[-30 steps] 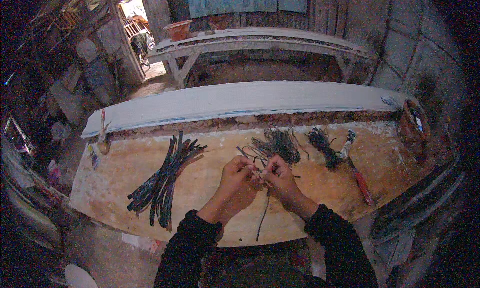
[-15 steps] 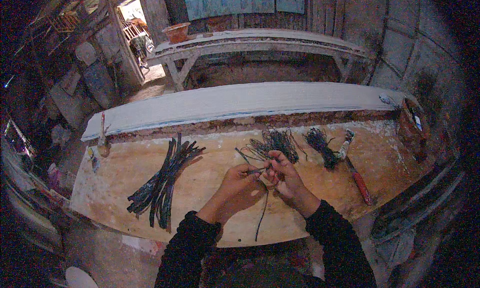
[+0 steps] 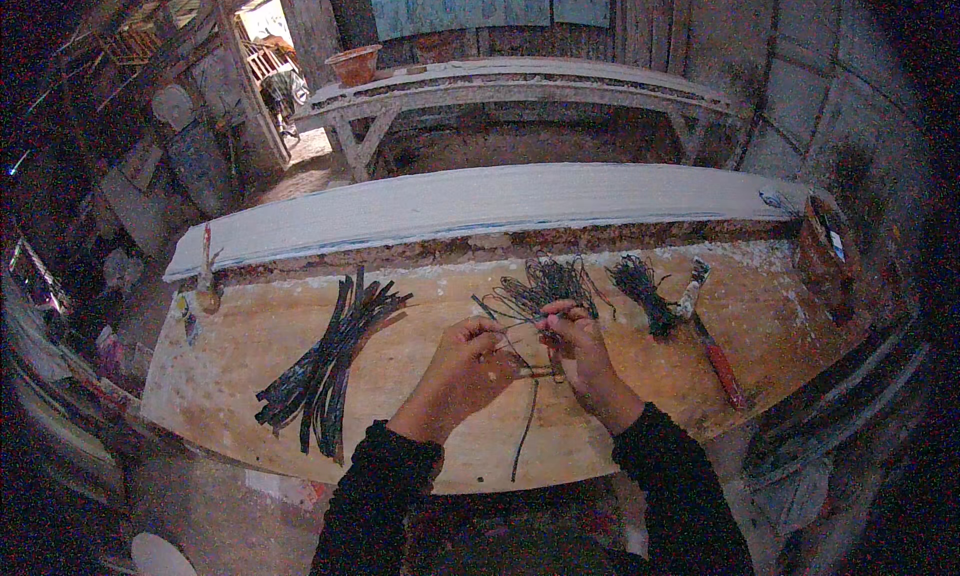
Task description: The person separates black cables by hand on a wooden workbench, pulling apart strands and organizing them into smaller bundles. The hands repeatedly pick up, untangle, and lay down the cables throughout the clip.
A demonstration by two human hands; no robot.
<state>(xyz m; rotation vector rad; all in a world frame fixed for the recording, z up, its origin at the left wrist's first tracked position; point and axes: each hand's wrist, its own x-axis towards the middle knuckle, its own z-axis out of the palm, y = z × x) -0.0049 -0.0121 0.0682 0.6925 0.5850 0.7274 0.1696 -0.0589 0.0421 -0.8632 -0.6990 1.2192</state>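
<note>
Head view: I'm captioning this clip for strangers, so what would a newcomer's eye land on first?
First the two hands, left hand and right hand, meeting at the bench's middle over a thin dark strand that hangs toward its near edge. Next the fan of dark strips lying to the left, and the red-handled tool to the right, beside dark wiry bundles.

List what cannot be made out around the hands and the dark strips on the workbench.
- Head view: how the left hand and right hand grip the thin strip; the fingers cover it.
- Head view: single strands in the tangled pile beyond the hands; too small and dim.
- Head view: the container at the bench's right end; dark and bent by the fisheye rim.
</note>
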